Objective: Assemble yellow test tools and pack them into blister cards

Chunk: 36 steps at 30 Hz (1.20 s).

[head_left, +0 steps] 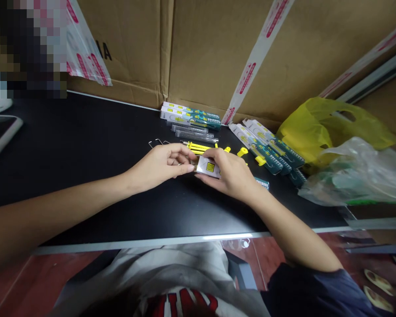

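My right hand (232, 174) is wrapped around a slim white and teal cardboard box (208, 167), with a yellow square printed near its left end. At that end my left hand (171, 162) pinches with thumb and fingers, seemingly on the box's end flap; the exact contact is hard to make out. The box's far end (262, 183) shows past my right hand. Just behind my hands lie several yellow sticks (199, 148), thin bent metal hooks (156, 141) and loose yellow plastic pieces (242, 152). Clear plastic tubes (196, 133) lie beyond them.
Similar boxes are stacked (191, 115) at the back, and others (267, 147) lie at the right. Yellow (306, 127) and clear plastic bags (359, 171) sit at the right edge. Large taped cartons (211, 48) stand behind the black table (86, 145). A phone-like device (3, 132) lies far left.
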Each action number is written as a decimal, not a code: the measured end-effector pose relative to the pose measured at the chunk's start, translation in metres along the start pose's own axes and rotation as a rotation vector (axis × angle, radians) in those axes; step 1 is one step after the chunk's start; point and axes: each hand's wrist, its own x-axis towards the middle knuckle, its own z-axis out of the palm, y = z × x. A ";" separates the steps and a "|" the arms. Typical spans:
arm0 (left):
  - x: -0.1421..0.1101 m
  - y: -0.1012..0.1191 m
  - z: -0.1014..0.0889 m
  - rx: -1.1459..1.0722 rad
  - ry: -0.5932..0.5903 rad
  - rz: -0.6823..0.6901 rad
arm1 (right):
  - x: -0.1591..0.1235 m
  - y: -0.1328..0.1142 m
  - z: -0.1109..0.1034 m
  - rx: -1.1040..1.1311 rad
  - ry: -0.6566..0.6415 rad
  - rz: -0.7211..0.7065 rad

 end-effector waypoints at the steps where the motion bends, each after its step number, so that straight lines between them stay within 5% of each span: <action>1: 0.001 0.001 -0.001 -0.035 0.021 -0.025 | 0.000 0.002 -0.001 -0.002 -0.001 0.017; 11: 0.004 0.000 -0.006 -0.310 0.005 -0.066 | 0.000 0.008 -0.005 0.004 0.037 0.062; 19: 0.002 0.004 -0.001 -0.180 0.052 0.022 | 0.001 0.004 -0.005 0.036 0.035 0.030; 36: -0.004 -0.010 0.002 0.358 0.089 0.437 | -0.002 -0.004 0.002 0.130 -0.114 0.048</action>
